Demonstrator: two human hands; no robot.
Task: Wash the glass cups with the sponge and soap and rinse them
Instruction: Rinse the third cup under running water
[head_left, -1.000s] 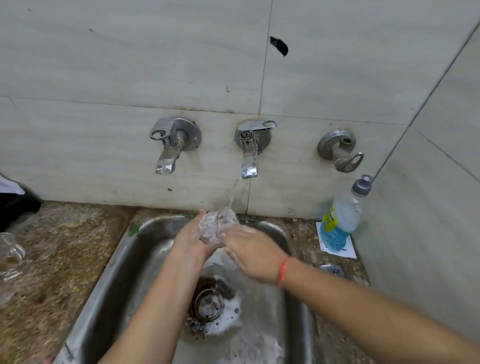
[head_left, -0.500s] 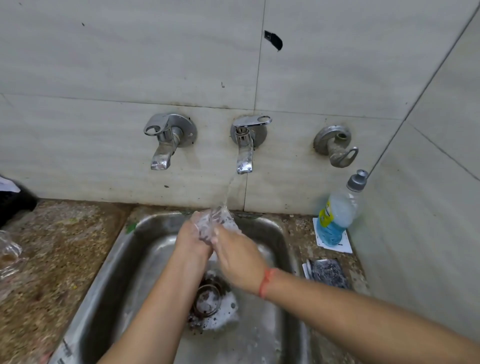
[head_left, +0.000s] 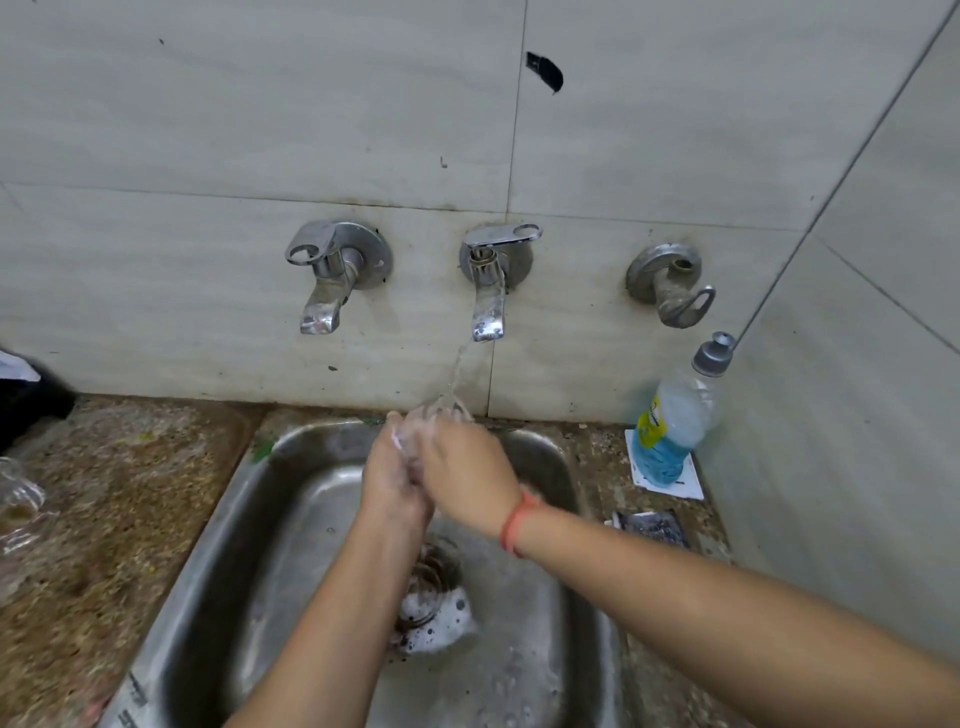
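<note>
One glass cup (head_left: 439, 414) under the running tap (head_left: 488, 291) — sink (head_left: 291, 545) holds foam (head_left: 441, 621).

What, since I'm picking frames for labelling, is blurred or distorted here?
Head view: glass cup between left hand and right hand smeared by motion and water; counter at the left edge streaked; wide-angle lens slightly bows tile joints; middle tap sharp.

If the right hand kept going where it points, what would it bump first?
The right hand would probably meet the glass cup it holds; beyond that, the tiled wall, though depth is unclear.
</note>
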